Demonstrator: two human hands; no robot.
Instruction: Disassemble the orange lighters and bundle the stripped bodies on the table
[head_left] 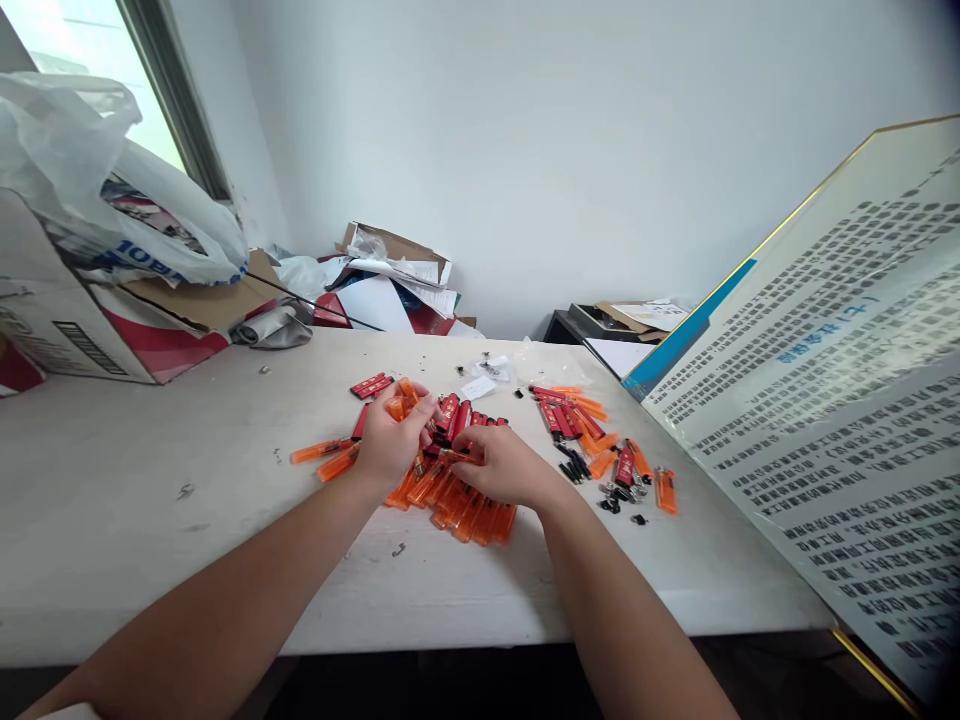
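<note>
"What are you on just now?"

"Picking up, I'd judge. The orange lighters [474,517] lie heaped in the middle of the desk [187,570], partly under my hands."

"How do your fingers stand?"

"Those of my left hand [397,435] are curled round some held lighters [395,407], raised at the left of the heap. Those of my right hand [510,462] bend down over the heap, thumb and forefinger near each other at its upper part. Whether they're pinching a lighter there, I cannot tell."

"And what does the next move call for?"

"A fine pinch on a single body, I'd say, since these overlap and a neighbour could ride along. My left needs to stay snug round its bundle meanwhile, or one might slip out."

"Give me counts, then."

"At least two in my left hand; my own fingers hide any others. Two loose orange lighters [319,452] lie left of that hand, and one lone orange lighter [666,492] sits at the far right. The heap overlaps too much for a sure number, and so do the red lighters [461,418] behind it."

"And over on the right?"

"A mixed cluster [562,418] of red and orange, tangled beyond counting. Near it are several black pieces [576,463], too small to number. One white slip [478,388] lies behind the heap."
</note>
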